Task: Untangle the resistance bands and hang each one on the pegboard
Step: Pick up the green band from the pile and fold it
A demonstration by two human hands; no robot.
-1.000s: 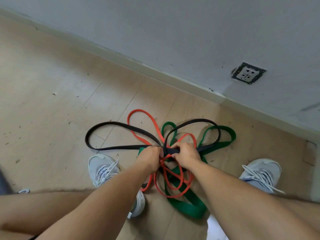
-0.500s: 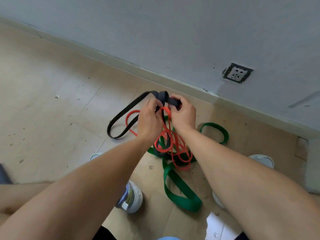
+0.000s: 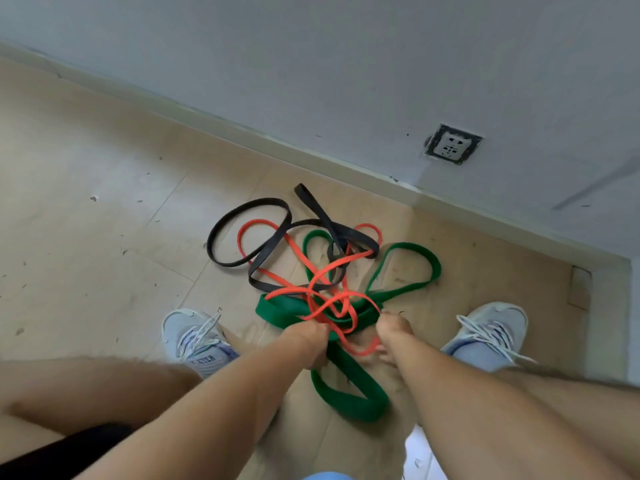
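Head view: looks down past two bare forearms to a tangle of bands on the floor.
Left hand (image 3: 306, 337): low centre of the frame, fingers curled down onto the tangle where orange and green strands cross; which strand it grips cannot be told.
Right hand (image 3: 393, 332): just right of the left hand, fingers curled at the near edge of the green band, an orange strand passing under it; its exact hold is hidden.
Green band (image 3: 349, 388): widest of the three, one loop lying between the forearms, another reaching to the right of centre.
Orange band (image 3: 294, 249): thin, woven over the green and through the black in the middle of the frame.
Black band (image 3: 242, 216): farthest, its loops spread left of centre toward the wall.
Shoes (image 3: 194, 336): pale trainers, one on each side of the tangle.
Floor (image 3: 86, 237): light wood, specked with debris.
Wall socket (image 3: 453, 144): upper right, on the grey wall.
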